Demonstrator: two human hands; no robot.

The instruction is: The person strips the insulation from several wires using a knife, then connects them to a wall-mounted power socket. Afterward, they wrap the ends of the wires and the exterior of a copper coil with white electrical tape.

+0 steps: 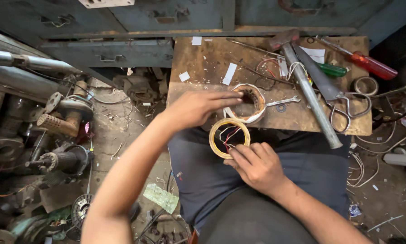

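Note:
My left hand [198,107] reaches across the front of a small wooden board [203,68], fingertips touching a round wound stator ring [250,104] wrapped in white tape. My right hand [256,166] sits lower, over my lap, pinching the bottom edge of a yellowish tape roll [216,131]. Thin red, white and dark wires [230,135] run through the roll's hole toward the ring. A small spanner [284,101] lies just right of the ring.
A hammer [309,90], scissors [347,108], a red-handled screwdriver [370,64] and a green-handled one [331,69] lie on the board's right side. Motor parts and scrap [58,135] crowd the floor at left. Metal drawers [121,49] stand behind.

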